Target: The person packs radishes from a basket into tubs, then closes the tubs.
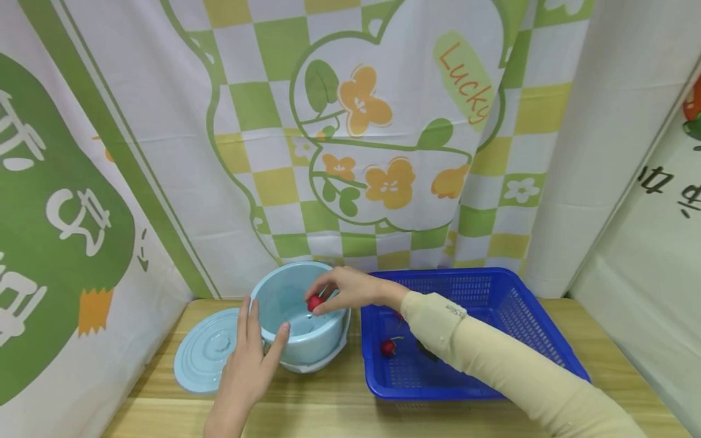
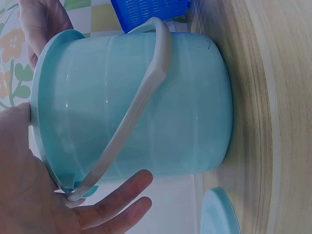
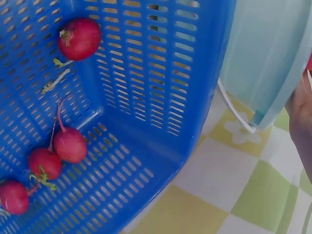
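Radishes (image 3: pixel 79 40), round, red, remain in blue plastic basket (image 1: pixel 416 392); right hand (image 1: pixel 350 287) pinches one over pale-blue plastic bucket (image 1: pixel 313 350); left hand (image 1: pixel 249 362) spread.

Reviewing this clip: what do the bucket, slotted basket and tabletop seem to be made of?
Light-blue bucket: probably plastic, smooth and slightly glossy, with small highlights on its evenly coloured wall.
Blue slotted basket: likely moulded plastic, semi-gloss, judging by regular slots and a rounded rim.
Tabletop: wood-look, satin; grain shows, but solid wood or laminate can't be told.
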The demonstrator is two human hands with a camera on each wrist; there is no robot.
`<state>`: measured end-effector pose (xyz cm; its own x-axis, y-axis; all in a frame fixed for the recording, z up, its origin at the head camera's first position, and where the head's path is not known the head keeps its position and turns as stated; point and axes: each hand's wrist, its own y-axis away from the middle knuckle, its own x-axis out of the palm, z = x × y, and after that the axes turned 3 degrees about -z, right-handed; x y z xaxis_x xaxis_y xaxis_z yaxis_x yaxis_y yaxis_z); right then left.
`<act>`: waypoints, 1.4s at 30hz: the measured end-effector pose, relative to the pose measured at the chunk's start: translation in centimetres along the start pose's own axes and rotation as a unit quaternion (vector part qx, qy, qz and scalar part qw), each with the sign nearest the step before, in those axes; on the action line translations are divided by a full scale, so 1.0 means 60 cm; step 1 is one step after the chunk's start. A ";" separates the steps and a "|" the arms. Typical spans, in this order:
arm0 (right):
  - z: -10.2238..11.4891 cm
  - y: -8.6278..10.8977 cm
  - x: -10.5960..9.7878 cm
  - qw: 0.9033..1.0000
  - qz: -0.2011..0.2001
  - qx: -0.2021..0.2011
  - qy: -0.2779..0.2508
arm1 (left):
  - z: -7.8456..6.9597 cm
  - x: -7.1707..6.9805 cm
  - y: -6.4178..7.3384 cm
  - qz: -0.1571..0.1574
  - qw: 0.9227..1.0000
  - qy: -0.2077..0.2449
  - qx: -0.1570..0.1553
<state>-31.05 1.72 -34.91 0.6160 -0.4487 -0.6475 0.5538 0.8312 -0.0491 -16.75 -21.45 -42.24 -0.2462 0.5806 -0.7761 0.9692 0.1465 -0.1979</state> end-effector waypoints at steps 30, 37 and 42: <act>0.006 -0.016 0.017 0.995 0.016 -0.016 0.097 | -0.001 0.001 0.000 0.002 1.000 0.006 0.001; 0.006 -0.017 0.019 0.994 0.015 -0.022 0.108 | 0.001 0.001 0.001 0.002 1.000 0.002 -0.001; 0.008 -0.017 0.020 0.993 0.018 -0.028 0.112 | 0.000 0.002 0.000 0.000 1.000 0.003 0.001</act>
<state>-30.62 0.17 -35.25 0.4917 -0.3395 -0.8019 0.4975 0.8653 -0.0613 -16.75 -21.39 -42.32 -0.2468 0.5846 -0.7729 0.9691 0.1458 -0.1992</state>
